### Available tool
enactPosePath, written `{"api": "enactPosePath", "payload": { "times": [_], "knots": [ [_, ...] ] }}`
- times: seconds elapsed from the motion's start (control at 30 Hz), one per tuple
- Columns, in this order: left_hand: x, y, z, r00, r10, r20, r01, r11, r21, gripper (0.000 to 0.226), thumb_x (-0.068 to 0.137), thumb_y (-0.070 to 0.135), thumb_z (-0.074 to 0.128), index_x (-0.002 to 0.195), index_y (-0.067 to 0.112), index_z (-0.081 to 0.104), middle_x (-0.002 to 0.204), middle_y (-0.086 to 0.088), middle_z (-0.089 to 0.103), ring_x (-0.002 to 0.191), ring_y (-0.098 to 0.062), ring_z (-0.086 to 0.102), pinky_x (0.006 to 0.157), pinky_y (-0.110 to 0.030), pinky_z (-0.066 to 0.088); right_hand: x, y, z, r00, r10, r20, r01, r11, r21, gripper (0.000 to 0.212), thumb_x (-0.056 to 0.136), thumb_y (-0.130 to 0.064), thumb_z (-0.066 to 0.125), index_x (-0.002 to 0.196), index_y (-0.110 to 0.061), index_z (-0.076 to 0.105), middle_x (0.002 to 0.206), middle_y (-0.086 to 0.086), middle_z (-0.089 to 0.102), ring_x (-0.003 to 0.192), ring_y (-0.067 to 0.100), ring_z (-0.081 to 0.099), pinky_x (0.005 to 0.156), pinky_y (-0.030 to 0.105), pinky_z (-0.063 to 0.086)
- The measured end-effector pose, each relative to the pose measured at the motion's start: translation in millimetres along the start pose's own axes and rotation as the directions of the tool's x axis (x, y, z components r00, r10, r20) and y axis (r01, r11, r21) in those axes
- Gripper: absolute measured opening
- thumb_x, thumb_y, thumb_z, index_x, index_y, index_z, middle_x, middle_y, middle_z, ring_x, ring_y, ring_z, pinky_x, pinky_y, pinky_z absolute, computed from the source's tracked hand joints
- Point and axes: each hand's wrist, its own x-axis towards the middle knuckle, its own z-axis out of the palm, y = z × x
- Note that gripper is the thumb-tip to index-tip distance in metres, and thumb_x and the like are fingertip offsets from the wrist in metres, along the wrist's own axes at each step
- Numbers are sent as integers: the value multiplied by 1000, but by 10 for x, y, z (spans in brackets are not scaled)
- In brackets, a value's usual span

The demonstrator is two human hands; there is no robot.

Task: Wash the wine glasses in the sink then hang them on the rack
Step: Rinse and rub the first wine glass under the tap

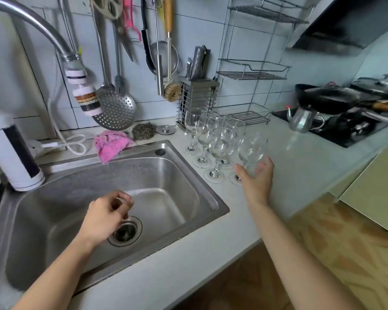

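**A:** Which hand is nearer the wine glasses (pixel 213 139)?

**B:** The right hand (pixel 257 182). It is out over the counter (pixel 300 157), and the nearest glass (pixel 253 148) stands just at its 12 o'clock. The left hand (pixel 105 214) is well apart, low over the sink (pixel 188 166) beside the drain (pixel 126 231), off at the glass's 8 o'clock.

**A:** Has the right hand got hold of it?

**B:** Not yet, I judge. Thumb and fingers are spread apart either side of the stem and lower bowl. I cannot tell if a fingertip touches the glass.

**A:** And the left?

**B:** Its fingers are curled in, tips near the thumb. Whether they pinch something small I cannot tell.

**A:** How does the glass stand?

**B:** It stands upright on its foot, mouth up, so its long axis is vertical. It is clear and looks empty. The others crowd just beside it, from its 9 to 11 o'clock, and some are nearly touching.

**A:** So what does the move turn on?

**B:** The hand comes in from the glass's open 6 o'clock side. I would close it on the stem, lift straight up clear of the neighbours, then carry the glass toward 9 o'clock and the sink. The wire rack (pixel 253 72) is on the wall at 12 o'clock.
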Motion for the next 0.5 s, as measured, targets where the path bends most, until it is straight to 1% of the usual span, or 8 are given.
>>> {"api": "enactPosePath", "payload": {
  "times": [0.07,0.13,0.23,0.3,0.37,0.4,0.43,0.5],
  "knots": [
    [4,12,-15,1000,-12,-5,12,1000,-1,14,95,22,71,81,22,69,56,1,68,40,-10,55,44,-14,46,81,-51,39,1000,5,6,-6,1000,30,91,71,-28,87,144,-20,35,138,5,46,121,18,51,104,34,46],
    [3,-12,-9,1000,-9,0,9,1000,2,14,95,22,71,81,22,69,55,1,68,40,-8,55,44,-14,45,165,-63,79,1000,7,15,-8,999,45,90,70,-30,88,143,-21,37,138,3,49,118,17,54,101,33,47],
    [27,-42,-1,1000,-14,9,14,1000,14,13,94,22,71,82,23,68,57,1,68,40,-11,56,48,-18,47,278,-39,107,998,-56,-2,56,996,68,74,69,-30,87,131,-23,47,123,-2,60,106,17,63,95,31,51],
    [40,-72,-13,999,-25,20,24,999,23,11,94,21,70,83,22,68,58,1,69,40,-14,57,51,-21,47,322,-23,98,997,-74,-21,75,994,77,65,69,-25,87,123,-20,51,113,-2,63,96,18,67,92,36,53],
    [48,-79,-11,1000,-22,22,22,999,26,11,94,21,70,84,22,68,58,1,69,40,-14,57,50,-20,47,344,-16,77,996,-79,-36,82,991,106,63,69,-23,88,121,-17,52,114,2,63,94,21,67,91,41,54],
    [46,-78,-11,1000,-17,19,16,1000,25,11,94,21,70,84,22,68,58,0,69,39,-14,57,48,-19,47,332,-20,60,995,-84,-44,88,990,113,63,68,-24,88,120,-18,53,113,0,64,92,19,68,91,41,54],
    [47,-80,-9,1000,-16,16,15,1000,21,11,94,20,71,83,23,68,58,0,69,39,-14,56,47,-18,47,315,-20,36,994,-96,-56,102,988,120,62,67,-27,88,119,-20,54,109,-5,64,88,14,68,89,40,55],
    [48,-75,0,1000,-17,14,16,1000,20,12,94,19,71,83,23,69,58,-1,69,39,-12,56,46,-16,47,260,-55,-37,989,-116,-87,128,982,138,64,63,-35,88,117,-26,55,101,-17,63,77,3,66,83,33,57]
  ]
}}
